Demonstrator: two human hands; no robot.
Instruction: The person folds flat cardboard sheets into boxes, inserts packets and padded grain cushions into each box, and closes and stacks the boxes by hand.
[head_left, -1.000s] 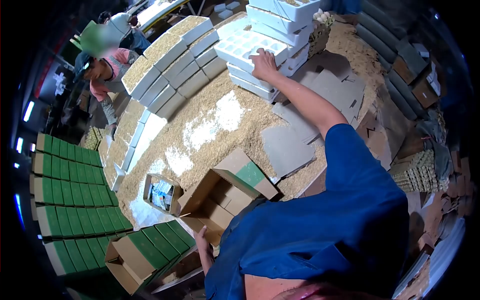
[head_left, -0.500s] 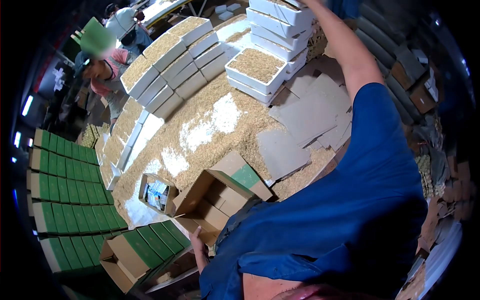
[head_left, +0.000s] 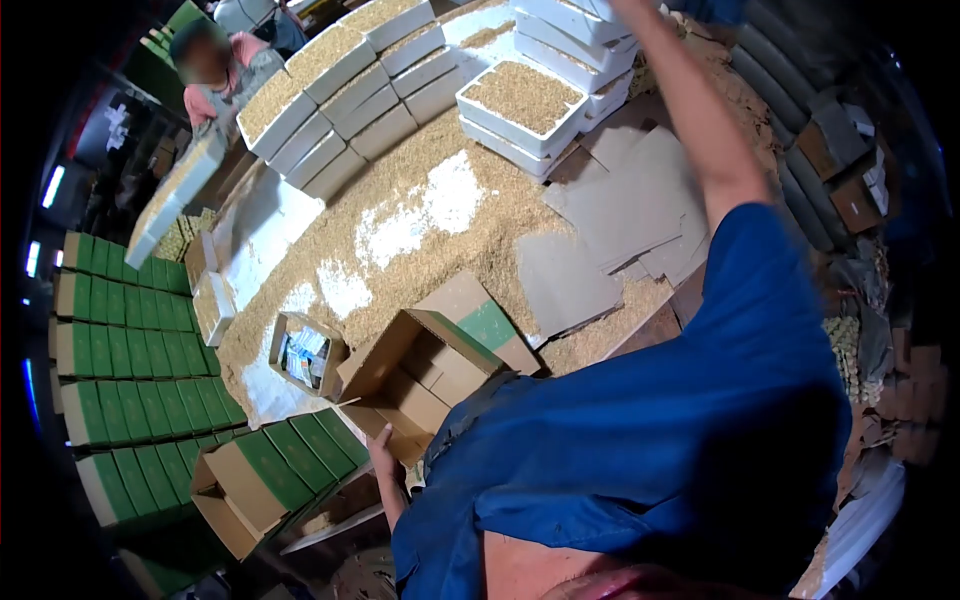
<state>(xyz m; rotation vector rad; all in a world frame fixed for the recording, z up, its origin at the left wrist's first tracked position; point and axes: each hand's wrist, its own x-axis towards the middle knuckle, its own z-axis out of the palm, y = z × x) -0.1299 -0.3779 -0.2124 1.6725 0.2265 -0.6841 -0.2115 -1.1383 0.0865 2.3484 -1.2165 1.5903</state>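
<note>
An open cardboard box (head_left: pixel 425 385) lies tilted against my front, its opening facing me and its inside bare. My left hand (head_left: pixel 384 450) grips the lower left edge of this box, the thumb showing on the near side. My right arm stretches up to the top edge of the view beside a stack of white trays (head_left: pixel 560 65); the hand itself is cut off. In the nearest tray of the stack lies tan, loose material (head_left: pixel 525 97). Under the box is a flat piece of green and brown cardboard (head_left: pixel 490 335).
Tan loose material covers the white table (head_left: pixel 265 235). Filled white trays (head_left: pixel 345 95) stand stacked at the back. A small box of packets (head_left: pixel 305 357) sits left. Green cartons (head_left: pixel 140 350) line the left side. Flat cardboard sheets (head_left: pixel 630 215) lie right. A co-worker (head_left: pixel 235 75) holds a tray (head_left: pixel 175 195).
The co-worker has straightened up and lifted a filled white tray off the table's left side, leaving white surface there. My view has shifted slightly; my left hand keeps its grip on the box.
</note>
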